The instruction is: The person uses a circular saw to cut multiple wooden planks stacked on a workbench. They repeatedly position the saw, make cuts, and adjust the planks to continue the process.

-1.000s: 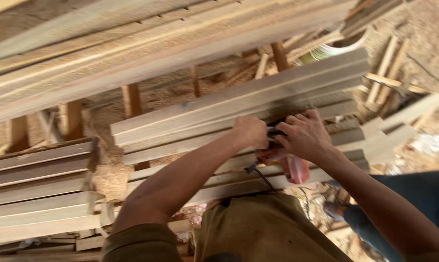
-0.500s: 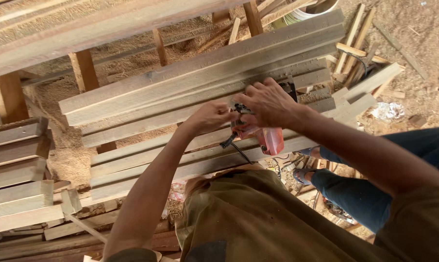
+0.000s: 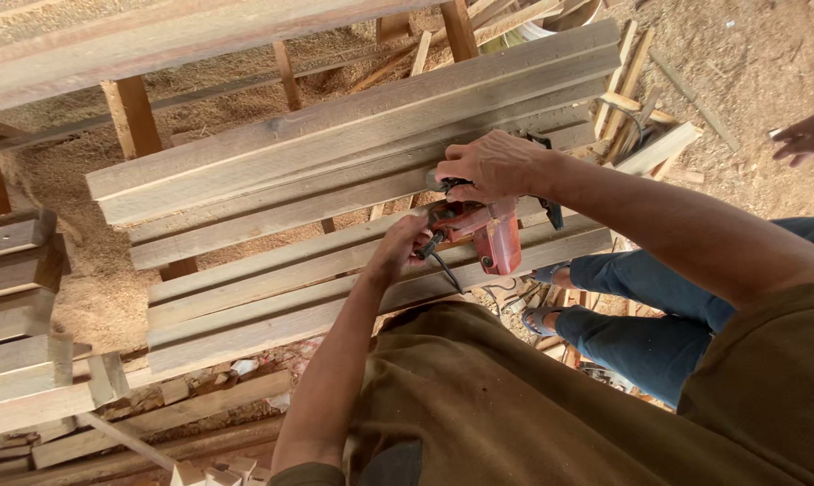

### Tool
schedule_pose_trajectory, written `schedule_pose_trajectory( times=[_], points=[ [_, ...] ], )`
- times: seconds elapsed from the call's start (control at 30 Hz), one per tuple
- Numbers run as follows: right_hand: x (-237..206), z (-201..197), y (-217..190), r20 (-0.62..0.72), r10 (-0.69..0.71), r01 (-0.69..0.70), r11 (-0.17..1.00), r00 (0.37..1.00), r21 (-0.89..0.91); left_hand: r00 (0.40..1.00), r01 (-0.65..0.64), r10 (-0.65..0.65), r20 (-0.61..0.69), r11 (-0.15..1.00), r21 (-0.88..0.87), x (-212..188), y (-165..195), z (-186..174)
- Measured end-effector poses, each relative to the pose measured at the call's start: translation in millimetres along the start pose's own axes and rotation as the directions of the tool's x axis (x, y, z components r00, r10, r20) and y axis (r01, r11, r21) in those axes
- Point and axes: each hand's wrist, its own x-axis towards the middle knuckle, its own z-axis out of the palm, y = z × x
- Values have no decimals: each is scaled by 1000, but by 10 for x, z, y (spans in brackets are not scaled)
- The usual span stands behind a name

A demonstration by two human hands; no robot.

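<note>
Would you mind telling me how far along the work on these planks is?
Done: planks lie stacked on the frame, sawdust beneath. In hand: right hand grips the red power tool on a plank; left hand touches its rear by the cord. Left: cannot tell which planks are worked.

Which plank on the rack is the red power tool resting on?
The red power tool sits on the middle plank, held by both hands, not the upper or nearer planks.
</note>
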Motion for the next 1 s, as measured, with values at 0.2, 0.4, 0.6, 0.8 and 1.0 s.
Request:
schedule_pose_trajectory(
  times=[0.2,0.4,0.6,0.8,1.0],
  points=[
    [-41,52,-73,-61,25,-34,987,998,-155,993,-108,114,36,983,-150,-13,50,182],
    [-55,85,-136,-164,-15,-23,975,986,-223,987,-130,144,68,976,-173,64,105,266],
    [-111,-31,-216,-91,160,-177,956,983,-232,999,32,-25,23,915,-401,158,59,407],
    [-468,-36,-225,-8,404,-391,882,915,-263,972,205,-230,37,766,-610,180,114,628],
    [-543,82,-182,-14,510,-510,860,860,40,993,120,-100,71,689,-714,279,149,811]
  ],
)
